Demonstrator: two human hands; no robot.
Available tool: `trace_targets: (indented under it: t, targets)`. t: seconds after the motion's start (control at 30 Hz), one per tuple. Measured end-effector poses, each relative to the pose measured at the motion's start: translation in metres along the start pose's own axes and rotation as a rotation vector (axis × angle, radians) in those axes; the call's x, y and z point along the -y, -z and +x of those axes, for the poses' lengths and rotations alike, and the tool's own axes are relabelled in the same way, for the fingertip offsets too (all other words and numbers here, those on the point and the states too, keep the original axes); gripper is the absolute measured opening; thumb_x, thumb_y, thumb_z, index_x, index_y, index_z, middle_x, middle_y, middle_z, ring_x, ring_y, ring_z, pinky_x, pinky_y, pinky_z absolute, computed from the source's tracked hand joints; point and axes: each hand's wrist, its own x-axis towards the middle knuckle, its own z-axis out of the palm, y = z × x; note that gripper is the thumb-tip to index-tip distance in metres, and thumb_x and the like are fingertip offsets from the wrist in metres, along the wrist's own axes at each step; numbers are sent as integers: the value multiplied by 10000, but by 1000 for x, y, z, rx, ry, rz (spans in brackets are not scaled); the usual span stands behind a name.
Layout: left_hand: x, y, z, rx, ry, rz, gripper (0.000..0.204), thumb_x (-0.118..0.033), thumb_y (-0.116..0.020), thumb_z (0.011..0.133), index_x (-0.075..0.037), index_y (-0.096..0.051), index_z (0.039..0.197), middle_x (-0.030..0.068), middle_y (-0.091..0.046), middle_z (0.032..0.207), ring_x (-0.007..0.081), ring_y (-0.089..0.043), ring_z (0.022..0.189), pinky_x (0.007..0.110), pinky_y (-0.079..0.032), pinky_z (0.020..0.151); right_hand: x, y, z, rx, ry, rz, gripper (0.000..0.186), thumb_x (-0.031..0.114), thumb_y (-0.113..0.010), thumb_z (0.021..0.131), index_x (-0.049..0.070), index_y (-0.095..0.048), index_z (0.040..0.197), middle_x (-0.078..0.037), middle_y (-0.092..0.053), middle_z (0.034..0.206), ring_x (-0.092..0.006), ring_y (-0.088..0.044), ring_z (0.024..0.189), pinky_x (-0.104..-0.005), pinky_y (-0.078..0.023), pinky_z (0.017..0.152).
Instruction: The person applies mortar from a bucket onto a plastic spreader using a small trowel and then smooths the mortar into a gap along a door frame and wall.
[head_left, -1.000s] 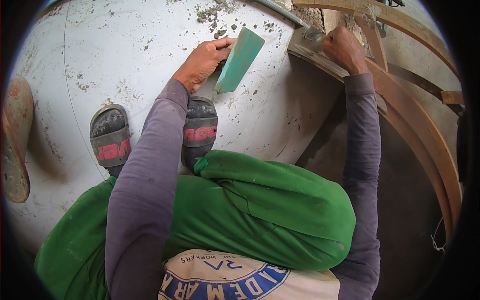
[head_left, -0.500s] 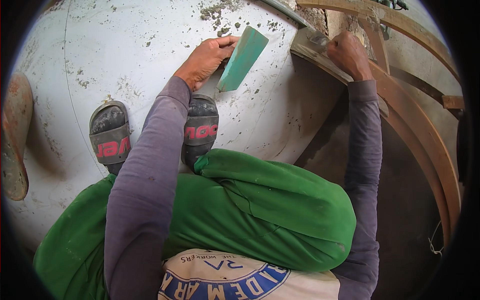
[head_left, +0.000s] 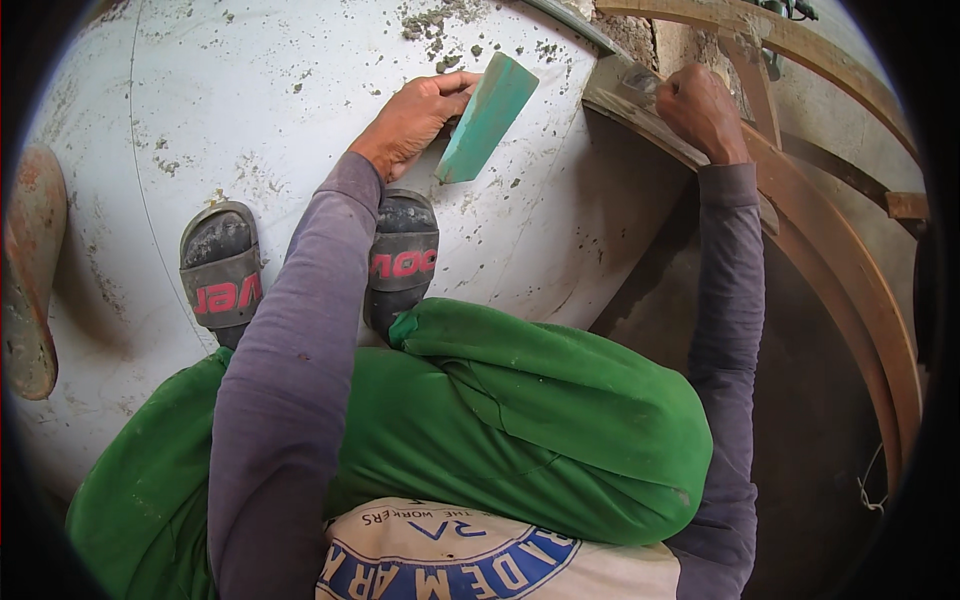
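My left hand [head_left: 418, 122] is closed on a flat green float [head_left: 490, 120], a slab with a worn face, tilted on edge just above the white sheet [head_left: 560, 210]. Its grip side is hidden behind the slab. At the upper right, my right hand [head_left: 702, 108] makes a fist at the wooden plank [head_left: 650, 128]. From the fist a tool with a flat grey blade [head_left: 640, 78] seems to point left over the plank; its handle is hidden by the fingers. Crumbs of grey mortar [head_left: 430, 30] lie scattered across the sheet beyond the float.
Curved-looking wooden beams [head_left: 850, 240] run along the right, with a wooden frame [head_left: 790, 40] behind them. My sandalled feet [head_left: 402, 255] stand on the sheet. At the far left edge is a brown, dirt-stained object [head_left: 35, 270]. Dark floor [head_left: 780, 400] shows between my knee and the beams.
My right hand has shifted very slightly to the right along the plank. The left hand and the float stay almost where they were.
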Motion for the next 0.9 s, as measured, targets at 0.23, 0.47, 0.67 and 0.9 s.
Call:
trace_targets:
  t: [0.23,0.47,0.67,0.9]
  targets:
    - [-3,-5,-1,9,-13,-46,487,-237,-676,1043,-9,-610,1468,65,-724,1255,107,-675,1088,270,-561,964,9,-8,12,15,-24,-96,349,221,-648,824,-72,-753,981,-349,-730,1084,-501,-718,1045,-546,-569,945]
    - [-5,-5,-2,2,7,-22,445,-223,-657,1060,-12,-620,1450,62,-730,1226,106,-675,1087,267,-560,976,1,-1,24,57,-35,-122,371,225,-652,820,-64,-752,1030,-330,-740,1100,-486,-722,1068,-541,-567,956]
    - [1,-8,1,-24,-35,-30,387,-242,-652,1067,-60,-674,1409,27,-743,1129,87,-675,979,255,-562,904,1,-20,27,-202,102,-71,300,202,-626,853,-83,-702,801,-341,-713,928,-509,-708,900,-551,-571,848]
    - [-3,-2,-1,4,9,-15,455,-223,-664,1052,-17,-618,1455,60,-729,1233,97,-680,1069,267,-562,966,10,-2,22,-63,19,-105,310,206,-625,846,-86,-718,895,-345,-723,1003,-507,-719,974,-550,-574,893]
